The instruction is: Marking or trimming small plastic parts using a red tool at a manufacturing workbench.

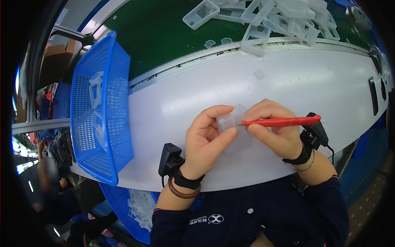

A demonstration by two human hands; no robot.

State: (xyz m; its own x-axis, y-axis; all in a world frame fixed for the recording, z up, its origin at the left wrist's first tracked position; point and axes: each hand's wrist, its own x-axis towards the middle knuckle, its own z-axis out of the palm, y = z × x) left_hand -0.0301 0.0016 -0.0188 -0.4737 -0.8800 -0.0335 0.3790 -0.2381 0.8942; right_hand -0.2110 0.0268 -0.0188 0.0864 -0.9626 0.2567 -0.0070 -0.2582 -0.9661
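A small clear plastic part (229,121), boxy and slightly cloudy, is in the middle of the white table (296,82), just above its smooth surface. The left hand (205,138) is closed around the part, thumb on the near side and fingers curled over the far side. The right hand (273,129) is closed on a thin red tool (284,121), held like a pen, and its metal tip touches the right side of the part. Both wrists have a black strap with a small black device.

At the left stands a blue basket (101,111) of perforated plastic, tilted, with some clear frames inside. Beyond the table, a dark green belt (164,33) runs across, and at its far right lies a pile of clear frames (279,14), rectangular and hollow.
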